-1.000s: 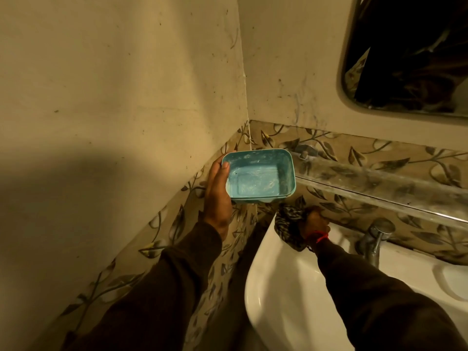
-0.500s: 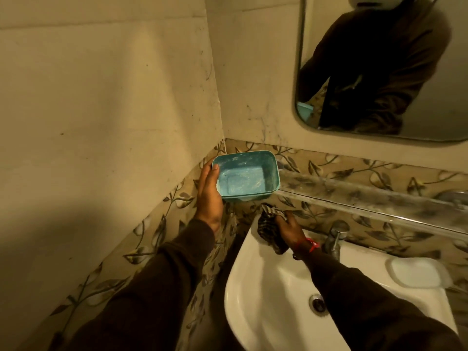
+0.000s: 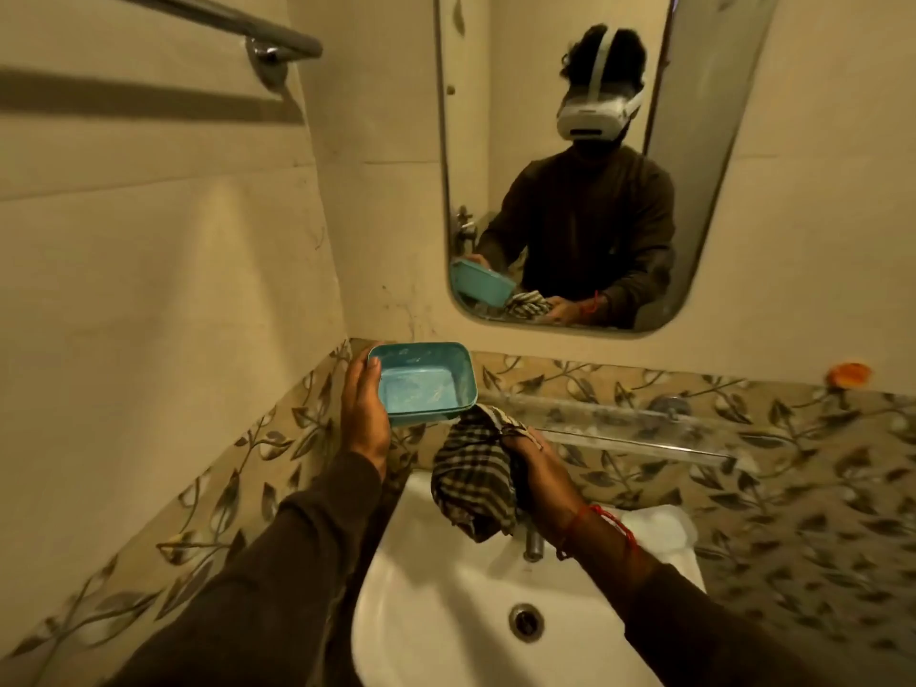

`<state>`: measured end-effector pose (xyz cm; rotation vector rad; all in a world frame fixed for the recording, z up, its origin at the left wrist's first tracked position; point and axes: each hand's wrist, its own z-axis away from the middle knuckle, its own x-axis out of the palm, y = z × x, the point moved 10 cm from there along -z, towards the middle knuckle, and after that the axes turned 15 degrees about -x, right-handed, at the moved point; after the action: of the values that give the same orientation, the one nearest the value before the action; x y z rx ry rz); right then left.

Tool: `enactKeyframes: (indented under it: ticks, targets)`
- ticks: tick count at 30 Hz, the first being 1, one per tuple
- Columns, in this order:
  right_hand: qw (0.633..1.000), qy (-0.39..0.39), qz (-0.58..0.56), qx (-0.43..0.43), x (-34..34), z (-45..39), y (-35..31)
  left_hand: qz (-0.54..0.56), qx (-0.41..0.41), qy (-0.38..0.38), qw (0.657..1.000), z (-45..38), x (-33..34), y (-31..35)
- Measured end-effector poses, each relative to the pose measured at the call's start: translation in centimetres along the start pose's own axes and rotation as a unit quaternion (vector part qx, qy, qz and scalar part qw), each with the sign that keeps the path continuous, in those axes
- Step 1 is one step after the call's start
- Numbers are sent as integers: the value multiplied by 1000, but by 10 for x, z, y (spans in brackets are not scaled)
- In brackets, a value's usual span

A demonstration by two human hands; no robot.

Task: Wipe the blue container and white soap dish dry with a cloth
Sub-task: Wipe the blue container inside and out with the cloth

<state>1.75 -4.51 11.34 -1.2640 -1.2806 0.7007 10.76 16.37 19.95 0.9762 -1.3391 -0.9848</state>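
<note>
1. Holding the blue container point(image 3: 426, 384) up over the left rear corner of the sink point(image 3: 446, 602), the left hand point(image 3: 364, 414) cups its left side, the thumb hooked over the rim and the rest of the fingers hidden underneath.
2. Its open side faces up, pale streaks showing on the inside floor.
3. The right hand point(image 3: 533, 461) grips a checked cloth point(image 3: 476, 476), fingers curled round the bunched fabric, which hangs down over the basin.
4. The top fold of the cloth is at the lower right corner of the container; whether they touch cannot be told.
5. A red thread point(image 3: 612, 525) circles the right wrist.
6. The white soap dish point(image 3: 669, 535) sits on the right rear of the sink, partly hidden behind the right forearm.
7. A tap point(image 3: 534, 542) stands below the cloth, and the drain point(image 3: 526, 621) lies in the basin.
8. A mirror point(image 3: 694, 141) above reflects the person, the container and the cloth.
9. A glass shelf point(image 3: 619, 423) runs along the leaf-patterned tiles, and a towel rail point(image 3: 238, 22) crosses the left wall.
</note>
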Motion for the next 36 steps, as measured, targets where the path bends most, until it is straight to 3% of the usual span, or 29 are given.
enactKeyframes:
  ticks: [12, 18, 23, 27, 30, 36]
  targets:
    - [978, 149, -110, -96, -105, 35, -152, 14, -41, -94, 995, 33, 120, -24]
    - [965, 138, -178, -136, -132, 54, -198, 79, -116, -203, 969, 61, 178, -44]
    - [955, 178, 17, -238, -130, 61, -234, 114, -184, -275, 937, 89, 220, -58]
    - [939, 153, 245, -189, -113, 49, -222, 121, -205, -289, 927, 99, 234, -63]
    - [892, 109, 410, -155, -96, 39, -210, 68, -178, -288, 939, 110, 240, -62]
    - [892, 0, 433, -129, -70, 33, -188, -9, -120, -294, 948, 115, 244, -44]
